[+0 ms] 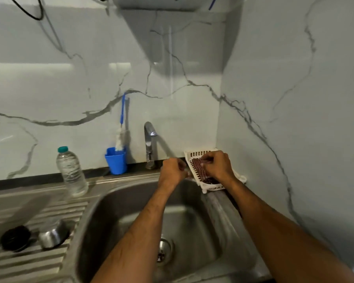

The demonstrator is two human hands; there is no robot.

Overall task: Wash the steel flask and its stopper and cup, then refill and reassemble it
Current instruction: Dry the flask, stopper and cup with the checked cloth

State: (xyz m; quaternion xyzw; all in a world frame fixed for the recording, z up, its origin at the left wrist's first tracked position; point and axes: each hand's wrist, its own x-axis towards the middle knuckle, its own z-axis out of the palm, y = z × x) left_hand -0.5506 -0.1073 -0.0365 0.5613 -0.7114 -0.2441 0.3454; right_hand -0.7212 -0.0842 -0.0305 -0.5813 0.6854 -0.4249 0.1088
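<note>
Scrubber (200, 168) in white rack (213, 187) at sink's (131, 201) back-right corner | right hand (218, 165) pinches it, nearer | left hand (173, 170) curled, contents indiscernible | cup (53, 234) far left on drainboard

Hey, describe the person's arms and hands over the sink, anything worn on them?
Both forearms are bare as far as the view reaches: no sleeves, gloves or watch visible. The left hand and right hand show no rings or bands, though the frame is slightly blurred, so small items could be missed.
</note>
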